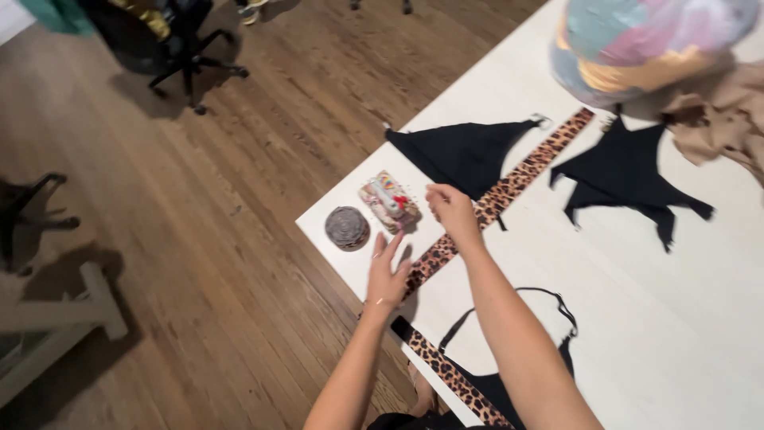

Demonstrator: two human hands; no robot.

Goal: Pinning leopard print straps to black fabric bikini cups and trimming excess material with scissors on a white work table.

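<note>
Two bare forearms reach out from the bottom edge over a white counter (637,334). Nearest lies a black strappy garment (493,382), with one end of a long leopard-print strip (446,251) crossing beside it. The left hand (387,275) rests flat on that strip, fingers spread apart and holding nothing. Just beyond, the right hand (452,209) hovers over the strip with its fingers drawn together as if pinching something small; I cannot tell what, if anything, is between them. Left of the hands sit a patterned pincushion (389,203) stuck with pins and a round grey disc (347,228). Judging by this, the strip is laid out straight but not yet joined to anything. Farther up, two black fabric pieces, a triangular one (465,151) and a star-like one (625,175), lie apart on either side of the strip. Tan cloth (720,119) and a pastel bundle (645,40) sit at the far corner.
</note>
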